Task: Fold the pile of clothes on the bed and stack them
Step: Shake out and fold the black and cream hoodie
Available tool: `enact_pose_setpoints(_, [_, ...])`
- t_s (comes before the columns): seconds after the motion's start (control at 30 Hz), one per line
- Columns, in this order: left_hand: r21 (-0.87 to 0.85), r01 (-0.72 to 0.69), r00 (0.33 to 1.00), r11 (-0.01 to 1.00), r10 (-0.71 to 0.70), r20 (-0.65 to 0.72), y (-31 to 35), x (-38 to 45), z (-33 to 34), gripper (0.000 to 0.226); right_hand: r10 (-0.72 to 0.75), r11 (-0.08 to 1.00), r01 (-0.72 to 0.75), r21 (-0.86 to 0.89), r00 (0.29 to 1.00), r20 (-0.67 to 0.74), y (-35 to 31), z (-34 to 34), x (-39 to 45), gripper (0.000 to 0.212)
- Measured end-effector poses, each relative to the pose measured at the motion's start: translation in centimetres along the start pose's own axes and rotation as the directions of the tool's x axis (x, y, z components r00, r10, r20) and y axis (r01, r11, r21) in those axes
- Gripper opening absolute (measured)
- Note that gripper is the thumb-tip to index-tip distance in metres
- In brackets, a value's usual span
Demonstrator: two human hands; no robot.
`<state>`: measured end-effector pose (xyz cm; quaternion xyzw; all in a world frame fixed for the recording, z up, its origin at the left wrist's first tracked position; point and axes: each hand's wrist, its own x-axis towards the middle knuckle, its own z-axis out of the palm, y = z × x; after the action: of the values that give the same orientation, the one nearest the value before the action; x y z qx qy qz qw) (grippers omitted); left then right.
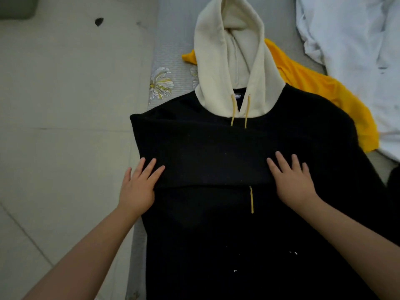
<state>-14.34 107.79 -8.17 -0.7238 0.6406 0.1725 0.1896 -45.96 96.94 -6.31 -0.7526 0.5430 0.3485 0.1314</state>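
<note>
We are looking down at a black hoodie (249, 224) lying flat on the bed (173, 40), filling the middle and the 6 o'clock part of the view. Its cream hood (216, 68) is pointing toward 12 o'clock, with two yellow drawstrings (246, 111) hanging from the neck. A black sleeve (205, 152) is lying folded across the chest from 9 o'clock to 3 o'clock, covering part of one drawstring, whose end is showing just below it.

Our left hand (138, 187) is resting at the 9 o'clock end of that folded sleeve, fingers (149, 169) straight and spread, pressing flat on the cloth and grasping nothing. Our right hand (294, 180) is lying on the sleeve toward 3 o'clock, its fingers likewise straight and released, flat on the fabric.

A yellow garment (320, 92) is lying partly under the hoodie's shoulder at 2 o'clock, and a crumpled white cloth (355, 50) is sitting just beyond it near 1 o'clock. The bed cover is showing a flower print (161, 83) at 11 o'clock. The pale tiled floor (65, 105) is running along the 9 o'clock side.
</note>
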Motion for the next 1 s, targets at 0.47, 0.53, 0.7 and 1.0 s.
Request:
enact_pose_setpoints(0.47, [0.092, -0.118, 0.976, 0.989, 0.133, -0.173, -0.8, 10.3, -9.6, 0.040, 0.044, 0.991, -0.055, 0.118, 0.994, 0.099, -1.1, 1.3, -0.9, 0.078])
enact_pose_setpoints(0.53, [0.132, -0.105, 0.994, 0.986, 0.107, -0.010, -1.4, 11.6, -10.4, 0.031, 0.053, 0.989, -0.067, 0.135, 0.993, 0.107, -1.2, 1.3, -0.7, 0.079])
enact_pose_setpoints(0.7, [0.281, -0.092, 0.996, 0.955, 0.086, 0.034, -3.7, 12.4, -11.0, 0.033, 0.088, 0.984, -0.105, 0.147, 0.989, 0.118, -1.9, 1.5, 0.0, 0.083])
enact_pose_setpoints(1.0, [-0.019, 0.265, 0.946, 0.964, -0.264, -0.186, 0.3, 11.3, -5.9, 0.037, 0.065, 0.973, -0.088, 0.211, 0.991, 0.117, -1.4, 2.2, 1.3, 0.087])
